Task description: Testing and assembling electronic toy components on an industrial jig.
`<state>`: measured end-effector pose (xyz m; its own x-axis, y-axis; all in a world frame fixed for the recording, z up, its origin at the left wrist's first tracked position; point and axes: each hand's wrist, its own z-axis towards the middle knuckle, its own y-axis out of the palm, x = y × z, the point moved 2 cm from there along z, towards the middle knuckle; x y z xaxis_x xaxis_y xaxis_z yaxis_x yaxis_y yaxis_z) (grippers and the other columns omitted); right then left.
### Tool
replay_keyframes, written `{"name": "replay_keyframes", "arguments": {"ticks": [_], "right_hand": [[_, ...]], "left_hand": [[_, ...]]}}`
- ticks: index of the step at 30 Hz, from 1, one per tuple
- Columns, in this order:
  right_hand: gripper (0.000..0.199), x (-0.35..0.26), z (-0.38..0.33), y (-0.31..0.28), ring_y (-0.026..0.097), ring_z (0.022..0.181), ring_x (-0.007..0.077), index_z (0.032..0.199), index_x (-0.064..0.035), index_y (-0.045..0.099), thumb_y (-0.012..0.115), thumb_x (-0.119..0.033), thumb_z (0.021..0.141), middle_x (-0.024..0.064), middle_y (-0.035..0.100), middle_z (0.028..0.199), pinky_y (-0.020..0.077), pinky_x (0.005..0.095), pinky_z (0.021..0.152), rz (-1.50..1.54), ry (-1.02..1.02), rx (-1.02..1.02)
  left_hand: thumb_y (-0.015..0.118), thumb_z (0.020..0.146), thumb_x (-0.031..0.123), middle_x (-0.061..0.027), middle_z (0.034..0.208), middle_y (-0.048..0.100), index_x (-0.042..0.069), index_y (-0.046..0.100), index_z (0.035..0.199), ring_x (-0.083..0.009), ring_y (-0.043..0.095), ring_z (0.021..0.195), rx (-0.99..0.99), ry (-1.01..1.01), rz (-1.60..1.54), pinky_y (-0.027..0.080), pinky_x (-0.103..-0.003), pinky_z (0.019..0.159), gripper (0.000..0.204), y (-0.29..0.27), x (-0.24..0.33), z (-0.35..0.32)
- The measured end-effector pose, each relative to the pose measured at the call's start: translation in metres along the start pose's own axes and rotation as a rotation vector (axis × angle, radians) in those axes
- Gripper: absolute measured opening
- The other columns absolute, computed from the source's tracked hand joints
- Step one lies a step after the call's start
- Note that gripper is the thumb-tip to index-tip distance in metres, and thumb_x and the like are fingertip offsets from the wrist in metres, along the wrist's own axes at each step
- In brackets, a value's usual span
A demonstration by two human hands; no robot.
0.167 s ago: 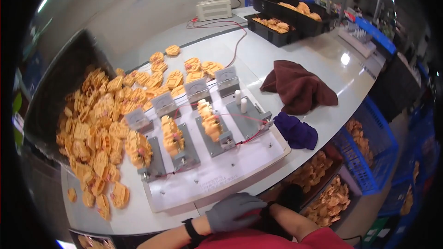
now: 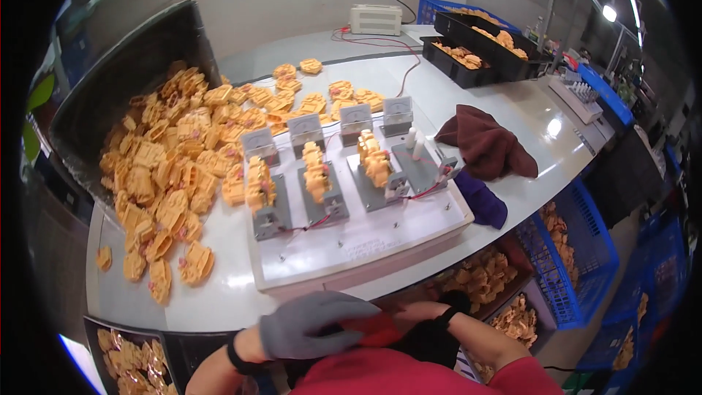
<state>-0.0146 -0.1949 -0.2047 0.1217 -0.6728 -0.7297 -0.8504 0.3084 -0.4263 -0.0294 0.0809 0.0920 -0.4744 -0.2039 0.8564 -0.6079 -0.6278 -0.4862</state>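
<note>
My left hand (image 2: 311, 325), in a grey glove, is low in front of me near the table's front edge, its fingers closed over a dark red piece of cloth (image 2: 380, 328). My right hand (image 2: 418, 312) meets the same red cloth from the other side; its fingers are hidden. Beyond my hands a white board (image 2: 358, 256) carries a row of grey test fixtures with small meters (image 2: 356, 120). Yellow-orange plastic parts (image 2: 318, 175) stand on three fixtures. The rightmost fixture (image 2: 420, 161) shows two white posts and no part.
A black bin (image 2: 128, 95) lies tipped on the left, yellow-orange parts (image 2: 168, 168) spilling from it. Right of the board lie a brown cloth (image 2: 488, 143) and a purple cloth (image 2: 480, 199). Black trays (image 2: 497, 62) stand far right. Blue crates (image 2: 585, 263) and boxes of parts sit below the table.
The view has shifted, so the board and bin appear higher. My left hand has moved left, apart from my right, and more of the red cloth shows between them.
</note>
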Motion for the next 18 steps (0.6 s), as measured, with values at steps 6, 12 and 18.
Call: {"name": "replay_keyframes", "arguments": {"ticks": [6, 12, 18], "right_hand": [[0.034, -0.092, -0.057, 0.0, 0.065, 0.103, 0.0179, 0.124, -0.0032, 0.063, 0.052, -0.028, 0.103, 0.0089, 0.071, 0.11, 0.0492, 0.0304, 0.093, 0.233, -0.11, 0.133], [0.025, -0.19, -0.09, 0.003, 0.061, 0.076, 0.0076, 0.105, -0.0039, 0.068, 0.06, -0.027, 0.1, 0.0008, 0.067, 0.082, 0.0491, 0.0236, 0.069, 0.244, -0.274, 0.243], [0.029, -0.22, -0.123, -0.024, 0.049, 0.062, 0.0032, 0.088, -0.006, 0.066, 0.06, -0.031, 0.101, -0.0038, 0.06, 0.073, 0.041, 0.0218, 0.056, 0.314, -0.319, 0.63]], "left_hand": [[0.071, 0.087, 0.013, -0.0177, 0.121, 0.066, 0.0, 0.055, 0.134, -0.029, 0.064, 0.113, 0.616, -0.061, -0.091, 0.047, -0.041, 0.099, 0.052, -0.055, 0.072, -0.154], [0.05, 0.101, 0.021, -0.0106, 0.139, 0.056, 0.003, 0.043, 0.146, -0.0238, 0.052, 0.129, 0.744, 0.425, -0.524, 0.043, -0.041, 0.105, 0.048, -0.141, 0.067, -0.285], [0.039, 0.104, 0.009, -0.0112, 0.155, 0.042, 0.0, 0.041, 0.148, -0.0221, 0.033, 0.147, 0.322, 0.579, -0.698, 0.029, -0.032, 0.12, 0.045, -0.298, -0.006, -0.306]]}}
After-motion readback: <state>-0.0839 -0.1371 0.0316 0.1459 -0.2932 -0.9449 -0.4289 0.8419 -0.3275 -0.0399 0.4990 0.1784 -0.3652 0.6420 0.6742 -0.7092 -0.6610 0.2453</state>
